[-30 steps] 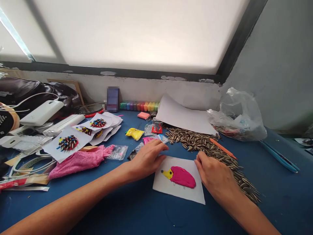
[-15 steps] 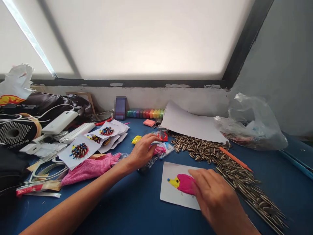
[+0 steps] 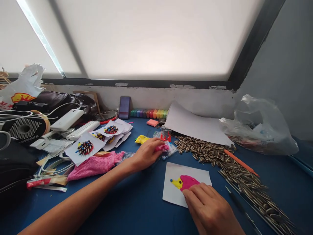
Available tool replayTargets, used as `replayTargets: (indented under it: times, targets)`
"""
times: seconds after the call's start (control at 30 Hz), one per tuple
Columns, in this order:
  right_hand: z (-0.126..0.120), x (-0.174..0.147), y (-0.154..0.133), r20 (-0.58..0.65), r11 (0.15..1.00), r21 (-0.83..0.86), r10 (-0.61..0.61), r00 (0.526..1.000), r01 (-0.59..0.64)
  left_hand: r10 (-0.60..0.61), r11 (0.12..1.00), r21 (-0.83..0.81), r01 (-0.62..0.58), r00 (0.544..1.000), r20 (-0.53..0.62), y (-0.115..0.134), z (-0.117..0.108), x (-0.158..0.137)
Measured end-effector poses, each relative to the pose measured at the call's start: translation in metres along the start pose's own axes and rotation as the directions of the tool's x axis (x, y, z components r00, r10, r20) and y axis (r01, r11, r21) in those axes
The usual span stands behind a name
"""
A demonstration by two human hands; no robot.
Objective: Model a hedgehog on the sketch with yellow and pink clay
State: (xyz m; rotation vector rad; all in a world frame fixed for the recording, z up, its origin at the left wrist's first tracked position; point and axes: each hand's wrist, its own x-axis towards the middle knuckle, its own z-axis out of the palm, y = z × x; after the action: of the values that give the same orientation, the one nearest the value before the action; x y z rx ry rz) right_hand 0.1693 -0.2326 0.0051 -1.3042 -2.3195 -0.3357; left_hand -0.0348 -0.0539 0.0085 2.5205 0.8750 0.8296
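Observation:
My left hand (image 3: 148, 152) is closed at the fingertips on pink modelling clay (image 3: 163, 147) in a clear plastic wrapper, on the blue table. Yellow clay (image 3: 141, 139) and red clay (image 3: 166, 136) in wrappers lie close to that hand. In front of me is a white card (image 3: 169, 192) bearing a flat pink clay hedgehog (image 3: 187, 181) with a yellow face, a dark eye and a blue nose. The bent fingers of my right hand (image 3: 207, 204) press together on the hedgehog's lower right edge and cover part of the card.
Striped sunflower seeds (image 3: 212, 151) spread on the right, with an orange pencil-like stick (image 3: 241, 162) on them and a dark pen-like tool (image 3: 241, 207) beside. Seed-spiked hedgehog cards (image 3: 84, 148), a pink cloth (image 3: 95, 166) and cables are on the left. A plastic bag (image 3: 264, 127) stands far right.
My left hand has lowered onto the pink clay and its fingers have closed. My right hand has shifted down and left along the hedgehog, baring the card's upper right corner. The view has shifted slightly.

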Motion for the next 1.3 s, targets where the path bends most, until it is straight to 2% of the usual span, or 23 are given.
replayTargets:
  times: [0.1,0.2,0.37,0.5,0.6,0.77,0.93,1.17,1.23,1.3]
  targets:
    - [0.000,-0.001,0.001,0.002,1.000,0.004,-0.003,1.000,0.003,-0.064,0.995,-0.081,0.063,0.998,-0.017,0.000,-0.004,0.004]
    - [-0.003,0.002,0.002,-0.031,1.000,0.014,-0.012,0.999,0.012,-0.130,0.981,-0.141,0.131,0.991,0.015,0.004,-0.005,0.006]
    - [-0.002,0.004,-0.012,-0.088,0.997,0.025,-0.071,0.994,0.074,-0.177,0.983,-0.038,0.178,0.983,0.040,0.009,-0.014,0.009]
    - [0.011,0.002,-0.030,-0.116,0.982,0.004,-0.188,0.975,0.189,-0.225,0.972,0.115,0.207,0.957,0.180,0.010,-0.032,0.007]
    - [0.017,0.003,-0.037,-0.135,0.980,-0.004,-0.197,0.971,0.198,-0.244,0.963,0.183,0.197,0.925,0.290,0.011,-0.039,0.003]
    - [0.017,0.006,-0.037,-0.160,0.980,-0.011,-0.200,0.967,0.201,-0.279,0.955,0.201,0.216,0.884,0.376,0.005,-0.039,0.004]
    - [0.018,0.006,-0.037,-0.165,0.978,-0.005,-0.206,0.964,0.208,-0.283,0.959,0.113,0.261,0.829,0.482,-0.006,-0.044,0.007]
    - [0.019,0.004,-0.034,-0.130,0.979,0.054,-0.188,0.974,0.196,-0.178,0.961,-0.090,0.262,0.834,0.522,0.010,-0.068,0.011]
    - [0.019,0.003,-0.032,-0.116,0.978,0.080,-0.181,0.977,0.190,-0.153,0.921,-0.230,0.313,0.837,0.526,0.014,-0.072,0.012]
    - [0.018,0.003,-0.031,-0.105,0.976,0.117,-0.171,0.980,0.183,-0.137,0.844,-0.385,0.373,0.844,0.519,0.018,-0.072,0.013]
